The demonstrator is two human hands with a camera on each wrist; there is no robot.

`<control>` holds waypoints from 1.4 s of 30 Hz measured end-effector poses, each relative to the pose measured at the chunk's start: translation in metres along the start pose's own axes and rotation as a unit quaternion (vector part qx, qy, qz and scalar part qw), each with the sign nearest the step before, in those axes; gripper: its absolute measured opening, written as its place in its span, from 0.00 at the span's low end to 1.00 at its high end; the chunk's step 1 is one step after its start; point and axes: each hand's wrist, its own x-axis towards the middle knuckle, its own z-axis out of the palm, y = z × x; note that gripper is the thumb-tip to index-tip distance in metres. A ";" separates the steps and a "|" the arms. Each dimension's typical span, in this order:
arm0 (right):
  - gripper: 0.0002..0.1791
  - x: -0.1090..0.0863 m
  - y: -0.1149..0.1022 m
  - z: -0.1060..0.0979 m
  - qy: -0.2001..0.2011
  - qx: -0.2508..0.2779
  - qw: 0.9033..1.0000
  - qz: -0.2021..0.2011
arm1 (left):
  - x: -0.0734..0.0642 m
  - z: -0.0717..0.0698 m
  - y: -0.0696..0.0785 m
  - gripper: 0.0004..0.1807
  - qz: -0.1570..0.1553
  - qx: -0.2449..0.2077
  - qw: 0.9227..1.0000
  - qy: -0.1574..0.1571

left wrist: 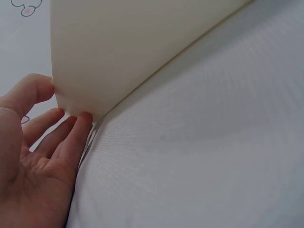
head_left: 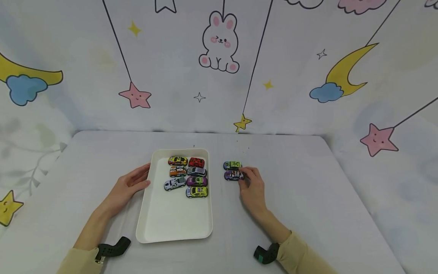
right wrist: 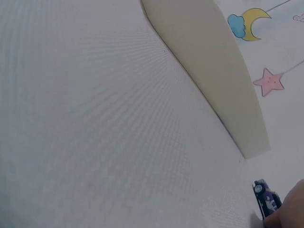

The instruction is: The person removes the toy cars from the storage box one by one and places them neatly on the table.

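Observation:
A white tray (head_left: 174, 220) holds several small toy cars in its upper part, among them a red car (head_left: 196, 162), an orange car (head_left: 178, 171) and a white car (head_left: 175, 183). My left hand (head_left: 128, 186) touches the tray's left side; in the left wrist view its fairly straight fingers (left wrist: 78, 130) meet the outer wall. Right of the tray, my right hand (head_left: 254, 190) pinches a purple toy car (head_left: 233, 175) between thumb and fingers. Just behind that one stands a green toy car (head_left: 232, 165). The right wrist view catches only part of the hand (right wrist: 293, 209).
The tray stands on a table (head_left: 301, 198) covered in white cloth. Behind it rises a backdrop (head_left: 178, 68) printed with a rabbit, moons and stars. Black wrist devices sit on both forearms, the left one (head_left: 114, 248) close to the tray's near left corner.

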 end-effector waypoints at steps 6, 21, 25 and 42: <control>0.21 0.001 0.001 0.001 0.006 0.000 1.000 -0.013 | 0.000 0.000 0.001 0.37 0.001 0.000 1.000 0.004; 0.18 0.001 -0.001 -0.001 0.003 0.004 1.000 0.014 | 0.000 0.001 0.003 0.37 -0.005 0.007 1.000 0.007; 0.18 0.000 0.000 0.000 0.001 0.006 1.000 0.017 | -0.001 0.000 0.003 0.38 -0.001 0.007 1.000 0.003; 0.18 0.001 -0.001 0.000 0.007 0.003 1.000 0.008 | -0.001 0.000 0.001 0.36 0.004 0.011 1.000 0.005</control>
